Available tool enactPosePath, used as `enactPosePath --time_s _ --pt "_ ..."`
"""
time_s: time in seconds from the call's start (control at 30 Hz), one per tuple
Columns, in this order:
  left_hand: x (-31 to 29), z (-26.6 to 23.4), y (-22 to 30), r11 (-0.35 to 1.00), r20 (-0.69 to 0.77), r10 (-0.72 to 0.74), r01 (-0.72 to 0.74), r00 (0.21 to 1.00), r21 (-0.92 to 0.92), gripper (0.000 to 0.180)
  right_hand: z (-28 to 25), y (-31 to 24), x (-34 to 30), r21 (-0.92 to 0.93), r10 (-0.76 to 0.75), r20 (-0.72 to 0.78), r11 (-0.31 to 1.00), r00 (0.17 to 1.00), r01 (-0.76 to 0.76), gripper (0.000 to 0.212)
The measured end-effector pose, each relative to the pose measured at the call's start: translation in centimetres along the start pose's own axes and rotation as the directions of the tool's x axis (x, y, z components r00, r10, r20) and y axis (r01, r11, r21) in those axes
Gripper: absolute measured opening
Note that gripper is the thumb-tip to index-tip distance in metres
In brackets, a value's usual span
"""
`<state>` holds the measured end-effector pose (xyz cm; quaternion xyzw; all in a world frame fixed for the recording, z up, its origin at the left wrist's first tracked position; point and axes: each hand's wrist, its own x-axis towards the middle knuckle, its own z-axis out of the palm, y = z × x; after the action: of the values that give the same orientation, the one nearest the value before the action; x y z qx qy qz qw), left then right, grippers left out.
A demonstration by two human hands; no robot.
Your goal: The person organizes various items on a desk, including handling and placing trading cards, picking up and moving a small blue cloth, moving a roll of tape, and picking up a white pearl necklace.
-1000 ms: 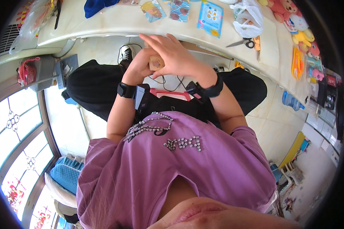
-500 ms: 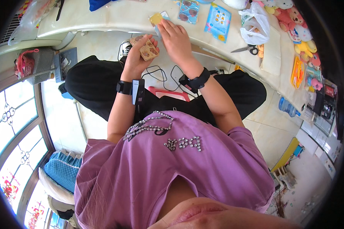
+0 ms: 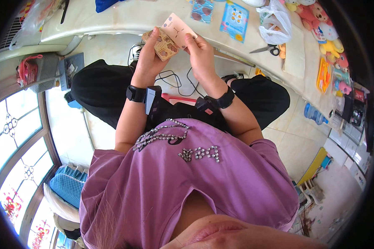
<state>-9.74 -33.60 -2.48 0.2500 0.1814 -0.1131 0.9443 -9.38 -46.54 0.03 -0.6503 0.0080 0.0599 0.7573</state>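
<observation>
My left hand [image 3: 149, 59] is closed round a small stack of tan cards [image 3: 166, 46] with brown and pinkish pictures, its thumb lying along the left edge. In my right hand [image 3: 201, 58] is a pale pinkish card [image 3: 177, 29] with sparse dark marks, pinched at its right corner between thumb and fingers. That card is tilted up just beyond the stack, and its lower left edge meets or overlaps the stack's far side. Both hands are in front of the table's near edge, above my lap.
On the pale table [image 3: 133, 18] lie a blue patterned card [image 3: 202, 11], a light-blue printed sheet [image 3: 234, 21], a white plastic bag [image 3: 275, 23] and scissors [image 3: 268, 50]. Plush toys [image 3: 313, 16] and an orange item [image 3: 323, 74] line the right side. A dark cable [image 3: 170, 79] hangs below.
My right hand was over a yellowish card at the table's edge; it has come back toward me and now holds a pale card against the stack. My left hand keeps the stack.
</observation>
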Motion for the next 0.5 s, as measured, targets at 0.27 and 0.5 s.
enactPosePath --time_s 0.27,0.5 --pt "0.3 -1.9 0.1 0.997 -0.117 -0.008 0.018 0.993 0.081 0.026 -0.9 -0.1 0.7 -0.546 -0.255 0.556 0.606 0.791 0.579 0.033" --pt "0.5 -1.2 0.4 0.982 -0.103 -0.084 0.065 0.991 -0.179 0.024 -5.2 -1.1 8.0 -0.877 -0.289 0.368 0.208 0.884 0.433 0.080"
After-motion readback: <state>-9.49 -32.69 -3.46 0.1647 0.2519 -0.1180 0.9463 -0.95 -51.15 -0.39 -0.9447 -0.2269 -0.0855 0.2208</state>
